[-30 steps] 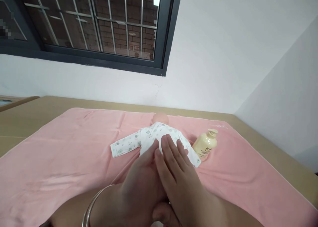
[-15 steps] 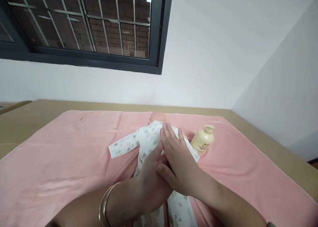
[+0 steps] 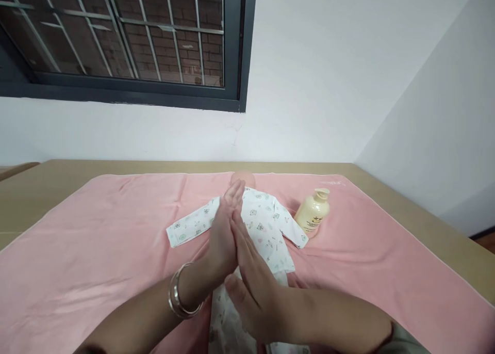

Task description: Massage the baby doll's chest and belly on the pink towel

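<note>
My left hand (image 3: 224, 235), with metal bangles on its wrist, is pressed palm to palm against my right hand (image 3: 257, 287). The fingers of both are stretched out, and no object shows between them. The left fingertips reach farther forward than the right ones. Beneath the hands lies what looks like a baby doll (image 3: 266, 230) in a white printed top and trousers, its sleeves spread to the sides. My hands and forearms hide part of its body. Only the smooth, rounded top of its head shows, so its face cannot be seen. By its right-hand sleeve stands a pale yellow pump bottle (image 3: 312, 212).
A pink blanket (image 3: 127, 251) with some creases covers most of a wooden table (image 3: 410, 225). Behind the table rises a white wall (image 3: 309, 85), with a dark-framed, barred window (image 3: 154, 91) at upper left. Another wall (image 3: 444, 111) meets it on the right.
My palms have slid against each other: the left hand has moved forward and the right hand back toward me. More of the doll's top shows. The view has shifted slightly.
</note>
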Tool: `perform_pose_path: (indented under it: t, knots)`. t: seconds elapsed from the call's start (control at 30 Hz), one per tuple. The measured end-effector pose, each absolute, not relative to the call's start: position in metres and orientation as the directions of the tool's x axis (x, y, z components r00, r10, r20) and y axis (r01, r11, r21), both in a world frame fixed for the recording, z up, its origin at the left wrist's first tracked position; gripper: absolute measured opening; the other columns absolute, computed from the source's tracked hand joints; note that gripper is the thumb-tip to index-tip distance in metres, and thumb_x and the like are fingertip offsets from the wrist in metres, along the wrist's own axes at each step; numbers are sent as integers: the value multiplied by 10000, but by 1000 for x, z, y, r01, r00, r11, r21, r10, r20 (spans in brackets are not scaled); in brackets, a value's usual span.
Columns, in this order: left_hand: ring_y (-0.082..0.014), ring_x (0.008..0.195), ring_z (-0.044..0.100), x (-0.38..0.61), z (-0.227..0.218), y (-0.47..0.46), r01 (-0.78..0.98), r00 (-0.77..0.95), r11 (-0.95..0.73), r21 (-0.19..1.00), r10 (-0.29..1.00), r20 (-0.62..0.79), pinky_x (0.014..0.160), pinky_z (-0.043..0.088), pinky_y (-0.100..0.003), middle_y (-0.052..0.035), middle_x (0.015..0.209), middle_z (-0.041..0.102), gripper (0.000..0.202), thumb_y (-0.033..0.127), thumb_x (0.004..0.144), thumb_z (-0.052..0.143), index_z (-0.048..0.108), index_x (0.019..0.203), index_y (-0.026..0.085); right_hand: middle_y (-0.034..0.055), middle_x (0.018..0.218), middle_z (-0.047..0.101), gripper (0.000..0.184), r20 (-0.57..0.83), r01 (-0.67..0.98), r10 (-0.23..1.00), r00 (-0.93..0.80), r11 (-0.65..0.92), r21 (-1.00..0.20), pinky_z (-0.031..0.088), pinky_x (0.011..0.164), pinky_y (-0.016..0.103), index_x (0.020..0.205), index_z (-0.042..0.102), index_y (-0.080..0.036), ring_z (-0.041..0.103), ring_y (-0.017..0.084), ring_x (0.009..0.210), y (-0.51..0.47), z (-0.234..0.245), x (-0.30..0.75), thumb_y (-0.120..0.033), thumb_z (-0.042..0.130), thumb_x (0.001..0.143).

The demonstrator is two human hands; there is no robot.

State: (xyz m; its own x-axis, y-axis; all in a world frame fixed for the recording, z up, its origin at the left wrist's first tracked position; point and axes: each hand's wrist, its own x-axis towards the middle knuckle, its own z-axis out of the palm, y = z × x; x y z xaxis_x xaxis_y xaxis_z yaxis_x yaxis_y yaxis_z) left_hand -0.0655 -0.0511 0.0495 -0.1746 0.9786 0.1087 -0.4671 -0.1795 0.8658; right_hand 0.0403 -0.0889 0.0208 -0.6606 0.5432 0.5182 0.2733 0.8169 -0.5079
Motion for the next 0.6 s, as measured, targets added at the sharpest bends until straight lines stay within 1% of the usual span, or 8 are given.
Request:
perform_pose_path:
  t: [0.1, 0.17, 0.23, 0.33, 0.43, 0.47, 0.53, 0.6]
  knots:
    - [-211, 1459, 251, -56, 34, -51, -231, -272, -223, 947, 949, 157, 1208, 204, -396, -20, 1524, 397, 491, 480, 960, 328, 438, 1395, 282, 110, 1622, 21, 692, 453, 234, 618, -642, 721, -652, 206, 1193, 510, 1520, -184, -178, 36, 243, 1485, -78, 27, 41, -461, 195, 1016]
    - [-214, 1473, 206, -58, 32, -52, -77, -262, -262, 962, 936, 234, 1212, 191, -389, -10, 1528, 390, 476, 458, 954, 378, 448, 1392, 285, 71, 1620, 112, 655, 415, 191, 634, -653, 668, -719, 218, 1199, 465, 1523, -178, -225, 65, 200, 1485, -70, 29, 40, -492, 141, 1017]
    - [-221, 1469, 218, -62, 33, -47, 0, -238, -266, 964, 936, 258, 1209, 193, -392, -14, 1520, 403, 456, 428, 954, 395, 477, 1373, 270, 51, 1599, 213, 619, 377, 186, 666, -644, 614, -767, 250, 1191, 432, 1530, -148, -255, 113, 172, 1480, -65, 29, 36, -488, 117, 1021]
    - [-236, 1433, 310, -73, 36, -30, 5, -244, -218, 976, 946, 213, 1196, 220, -410, -24, 1479, 462, 414, 393, 950, 409, 543, 1317, 257, 58, 1562, 314, 587, 344, 217, 715, -609, 567, -794, 281, 1175, 429, 1545, -64, -259, 195, 173, 1464, -65, 29, 32, -437, 169, 1037]
    - [-240, 1403, 365, -86, 32, -8, 0, -261, -258, 966, 933, 249, 1178, 256, -413, -15, 1443, 507, 388, 408, 940, 436, 581, 1275, 275, 61, 1565, 308, 598, 306, 211, 706, -639, 543, -813, 293, 1167, 423, 1552, 31, -254, 225, 186, 1456, -67, 26, 31, -430, 268, 1032]
    - [-238, 1390, 386, -90, 29, -1, -16, -261, -275, 961, 929, 262, 1168, 276, -412, -16, 1424, 526, 379, 417, 939, 438, 593, 1255, 277, 60, 1570, 296, 593, 285, 213, 710, -644, 524, -825, 290, 1169, 422, 1550, 83, -251, 216, 189, 1459, -65, 25, 31, -438, 290, 1027]
    - [-233, 1350, 442, -95, 20, 11, -56, -263, -293, 955, 927, 269, 1143, 318, -409, -30, 1376, 569, 362, 425, 942, 423, 620, 1200, 264, 52, 1576, 279, 538, 246, 255, 746, -619, 487, -835, 274, 1173, 437, 1517, 248, -252, 186, 203, 1467, -54, 19, 31, -450, 307, 1021]
    - [-228, 1312, 482, -96, 8, 22, -36, -305, -301, 953, 911, 277, 1124, 342, -402, -51, 1339, 594, 357, 415, 951, 396, 632, 1154, 241, 44, 1579, 270, 465, 230, 356, 812, -537, 465, -811, 264, 1171, 462, 1439, 413, -255, 152, 218, 1472, -34, 11, 29, -427, 291, 1025]
